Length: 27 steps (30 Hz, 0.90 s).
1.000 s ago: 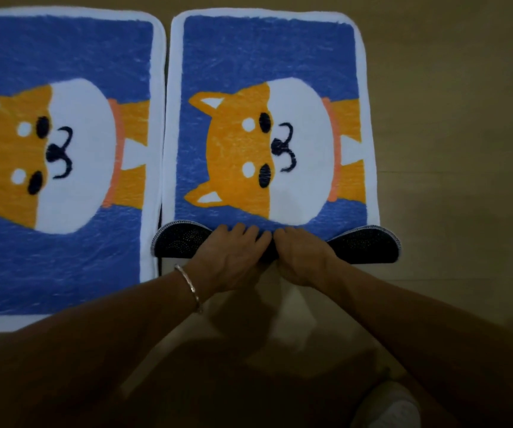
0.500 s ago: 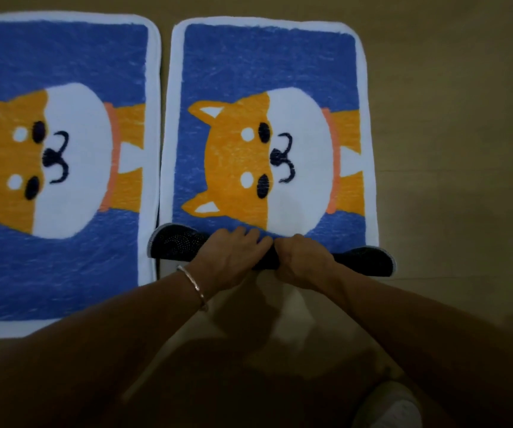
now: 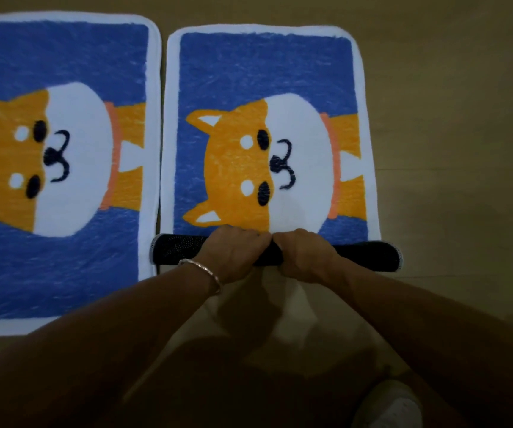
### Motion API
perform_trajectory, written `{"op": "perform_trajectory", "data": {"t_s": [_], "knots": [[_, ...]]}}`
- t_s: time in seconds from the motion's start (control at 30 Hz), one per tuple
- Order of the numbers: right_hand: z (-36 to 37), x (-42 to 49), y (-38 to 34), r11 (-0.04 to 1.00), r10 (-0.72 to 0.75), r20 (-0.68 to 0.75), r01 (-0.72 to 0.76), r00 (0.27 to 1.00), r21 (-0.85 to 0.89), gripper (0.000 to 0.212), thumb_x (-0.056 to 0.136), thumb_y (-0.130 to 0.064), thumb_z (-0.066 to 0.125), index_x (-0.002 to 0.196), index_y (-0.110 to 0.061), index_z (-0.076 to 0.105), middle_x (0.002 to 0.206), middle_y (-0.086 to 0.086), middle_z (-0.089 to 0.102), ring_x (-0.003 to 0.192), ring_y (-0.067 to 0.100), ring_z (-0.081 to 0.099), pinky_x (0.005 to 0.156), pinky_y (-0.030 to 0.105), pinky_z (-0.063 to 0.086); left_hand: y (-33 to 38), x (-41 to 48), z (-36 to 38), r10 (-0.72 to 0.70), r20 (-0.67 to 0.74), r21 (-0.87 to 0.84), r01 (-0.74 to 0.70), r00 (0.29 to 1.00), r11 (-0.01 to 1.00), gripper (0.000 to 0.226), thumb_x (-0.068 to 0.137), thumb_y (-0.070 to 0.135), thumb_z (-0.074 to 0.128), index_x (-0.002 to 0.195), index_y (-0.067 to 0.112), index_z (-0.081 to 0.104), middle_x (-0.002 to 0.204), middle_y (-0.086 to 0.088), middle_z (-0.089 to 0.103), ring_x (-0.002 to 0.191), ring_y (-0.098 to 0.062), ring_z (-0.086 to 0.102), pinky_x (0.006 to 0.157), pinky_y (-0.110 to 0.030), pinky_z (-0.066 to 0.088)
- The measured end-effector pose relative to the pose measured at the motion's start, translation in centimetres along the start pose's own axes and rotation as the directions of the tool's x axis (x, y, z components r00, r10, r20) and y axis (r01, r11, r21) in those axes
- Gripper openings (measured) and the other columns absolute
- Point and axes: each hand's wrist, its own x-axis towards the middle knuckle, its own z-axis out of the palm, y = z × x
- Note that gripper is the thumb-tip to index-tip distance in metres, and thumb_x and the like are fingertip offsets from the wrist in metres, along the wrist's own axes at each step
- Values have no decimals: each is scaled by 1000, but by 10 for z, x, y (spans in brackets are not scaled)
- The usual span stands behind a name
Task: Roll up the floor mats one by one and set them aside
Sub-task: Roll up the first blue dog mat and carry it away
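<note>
Two blue floor mats with an orange and white dog face lie side by side on the floor. The right mat [image 3: 267,72] has its near end turned over into a roll [image 3: 369,254] that shows the black dotted backing. My left hand [image 3: 233,248] and my right hand [image 3: 303,253] sit together at the middle of the roll, fingers curled over its top. The left mat [image 3: 60,57] lies flat, with its left side cut off by the frame edge.
Bare tan floor [image 3: 453,118] stretches to the right of the mats and behind them. A white shoe [image 3: 391,409] shows at the bottom right. A narrow gap separates the two mats.
Both hands have rolled the right mat's near end further away from me; the roll has grown tighter and reaches the dog face's lower edge.
</note>
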Motion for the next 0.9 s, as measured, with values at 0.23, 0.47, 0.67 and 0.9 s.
{"op": "perform_trajectory", "data": {"t_s": [0.23,0.47,0.67,0.9], "knots": [[7,-2,5,989,-22,-128,3,992,-145,34,91,-26,52,123,-14,46,120,8,53,106,28,54,76,35,40,-5,19,-10,-42,244,-228,100,969,969,38,88,24,58,123,17,48,120,-7,57,107,-28,56,78,-36,46],[7,4,10,956,-209,-178,162,962,-245,36,77,-20,70,107,-7,56,99,12,60,85,31,60,61,35,38,-3,10,8,-132,150,-213,163,980,963,38,92,31,51,128,22,46,117,-5,60,105,-28,58,74,-35,43],[5,2,12,975,-81,-206,35,975,-218,30,85,-26,60,109,-12,50,105,7,55,92,28,57,65,32,30,-7,4,2,-128,89,-146,140,988,979,45,91,30,50,133,20,38,122,-7,51,109,-29,52,76,-35,38],[13,-2,11,959,-127,-291,43,948,-280,41,59,-26,81,89,-12,57,86,7,57,73,27,57,58,32,30,-13,18,-12,-61,250,-117,92,966,989,29,87,23,59,115,19,51,108,-6,61,96,-26,59,66,-33,41]]}}
